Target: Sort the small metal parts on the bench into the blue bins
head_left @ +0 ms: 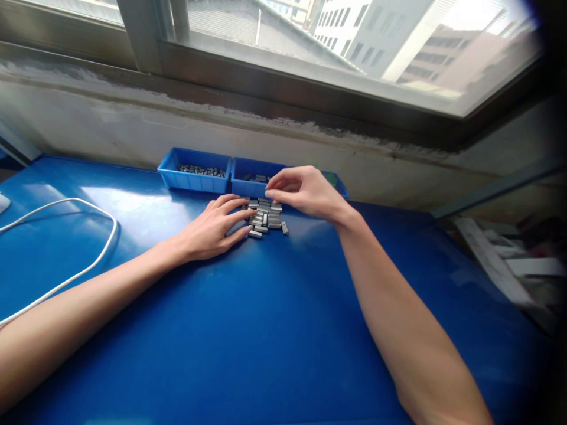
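Note:
A cluster of short grey metal bars (pixel 268 216) lies on the blue tabletop (pixel 266 307), with one bar (pixel 284 228) angled at its right edge. My left hand (pixel 218 229) rests palm down at the cluster's left side, its fingers spread and the fingertips on or against the bars. Just above the cluster's far right side, in front of the bins, hovers my right hand (pixel 308 192). Its thumb and fingers are bent together in a pinch; whatever is between them, if anything, is too small to make out.
A blue bin (pixel 197 182) of small metal parts stands against the wall. Beside it a second blue bin (pixel 248 188) holds some dark bars, and a third bin (pixel 342 188) is mostly hidden by my right hand. A white cable (pixel 100 257) curves across the left. Behind is a window.

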`<act>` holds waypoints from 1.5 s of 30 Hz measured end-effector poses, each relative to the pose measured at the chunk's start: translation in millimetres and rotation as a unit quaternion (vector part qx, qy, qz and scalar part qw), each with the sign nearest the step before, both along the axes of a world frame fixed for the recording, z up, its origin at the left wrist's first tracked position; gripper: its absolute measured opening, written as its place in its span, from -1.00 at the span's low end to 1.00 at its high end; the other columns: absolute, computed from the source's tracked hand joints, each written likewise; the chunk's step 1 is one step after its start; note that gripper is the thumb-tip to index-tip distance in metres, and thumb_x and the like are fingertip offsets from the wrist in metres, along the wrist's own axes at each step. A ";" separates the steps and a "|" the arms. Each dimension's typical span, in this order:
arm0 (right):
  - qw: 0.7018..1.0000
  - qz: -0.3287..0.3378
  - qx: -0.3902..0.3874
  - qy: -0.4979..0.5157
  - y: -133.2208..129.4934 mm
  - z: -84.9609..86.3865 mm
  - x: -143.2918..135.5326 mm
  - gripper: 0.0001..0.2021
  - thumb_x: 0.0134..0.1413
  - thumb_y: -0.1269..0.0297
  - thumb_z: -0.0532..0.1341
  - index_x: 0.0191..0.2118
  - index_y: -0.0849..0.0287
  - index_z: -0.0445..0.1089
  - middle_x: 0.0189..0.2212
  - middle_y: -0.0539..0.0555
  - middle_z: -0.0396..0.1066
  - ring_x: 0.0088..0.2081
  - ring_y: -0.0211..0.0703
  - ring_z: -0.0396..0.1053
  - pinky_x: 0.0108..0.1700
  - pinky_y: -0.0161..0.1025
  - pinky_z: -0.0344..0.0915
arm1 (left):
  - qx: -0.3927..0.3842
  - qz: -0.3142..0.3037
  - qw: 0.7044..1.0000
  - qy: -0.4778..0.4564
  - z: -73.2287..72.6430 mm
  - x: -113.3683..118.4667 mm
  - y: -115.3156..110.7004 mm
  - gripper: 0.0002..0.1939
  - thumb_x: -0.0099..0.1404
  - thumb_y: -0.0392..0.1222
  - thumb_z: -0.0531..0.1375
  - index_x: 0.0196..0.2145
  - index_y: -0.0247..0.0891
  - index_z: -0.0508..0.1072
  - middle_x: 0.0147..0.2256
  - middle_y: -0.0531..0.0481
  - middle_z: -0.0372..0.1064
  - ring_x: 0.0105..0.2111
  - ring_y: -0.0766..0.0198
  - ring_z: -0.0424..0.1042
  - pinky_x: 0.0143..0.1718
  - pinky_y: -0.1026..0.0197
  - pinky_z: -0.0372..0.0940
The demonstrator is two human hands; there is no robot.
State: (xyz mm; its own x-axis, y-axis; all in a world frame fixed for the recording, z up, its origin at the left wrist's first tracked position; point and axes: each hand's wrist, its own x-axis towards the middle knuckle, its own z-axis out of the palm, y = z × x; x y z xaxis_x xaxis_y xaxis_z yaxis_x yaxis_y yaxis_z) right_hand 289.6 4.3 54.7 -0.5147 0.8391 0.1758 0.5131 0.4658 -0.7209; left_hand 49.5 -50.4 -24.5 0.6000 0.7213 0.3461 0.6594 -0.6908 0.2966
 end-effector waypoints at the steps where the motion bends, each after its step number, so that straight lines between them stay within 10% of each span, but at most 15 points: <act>1: 0.998 0.045 -0.011 -0.051 -4.3 6.0 0.1 -0.81 0.02 0.19 0.37 -0.29 0.20 0.59 -0.38 0.07 0.60 -0.33 -0.13 0.55 -0.29 -0.32 0.43 | 0.000 0.001 1.000 0.001 -0.2 0.0 0.3 -0.51 0.50 0.03 0.01 0.26 -0.21 0.38 0.27 -0.23 0.24 0.30 -0.11 0.13 0.31 -0.21 0.13; 7: 0.960 0.143 0.006 -0.241 -18.1 12.6 -11.7 -0.86 -0.09 0.29 0.41 -0.32 0.17 0.61 -0.41 0.02 0.59 -0.38 -0.21 0.49 -0.35 -0.38 0.31 | 0.031 0.029 0.999 -0.019 -3.3 -0.7 3.5 -0.57 0.49 -0.07 0.03 0.16 -0.30 0.46 0.19 -0.24 0.35 0.23 -0.05 0.22 0.29 -0.14 0.18; 19: 0.932 0.123 0.025 -0.341 -27.1 5.7 -31.7 -0.88 -0.08 0.47 0.31 -0.37 0.19 0.59 -0.40 0.06 0.60 -0.39 -0.23 0.47 -0.33 -0.38 0.27 | 0.035 0.040 0.998 -0.035 -4.1 -1.1 4.3 -0.60 0.48 -0.08 0.04 0.12 -0.28 0.48 0.14 -0.23 0.38 0.19 -0.03 0.26 0.26 -0.10 0.22; 45: 0.989 0.090 -0.094 -0.073 -0.4 -5.0 6.9 -0.84 -0.15 0.30 0.36 -0.36 0.22 0.55 -0.51 -0.01 0.51 -0.44 -0.25 0.45 -0.37 -0.37 0.35 | 0.009 0.036 0.997 -0.072 0.6 0.7 2.7 -0.58 0.51 -0.06 0.02 0.18 -0.27 0.42 0.15 -0.21 0.37 0.17 0.00 0.26 0.26 -0.10 0.22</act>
State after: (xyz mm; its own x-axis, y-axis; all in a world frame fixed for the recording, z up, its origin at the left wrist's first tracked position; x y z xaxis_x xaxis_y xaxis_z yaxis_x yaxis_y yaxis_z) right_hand 296.5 3.9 49.7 -0.6668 0.7427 -0.0611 0.5391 0.4242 -0.7277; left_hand 50.2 -47.7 -23.9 0.4905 0.7534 0.4379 0.6583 -0.6496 0.3802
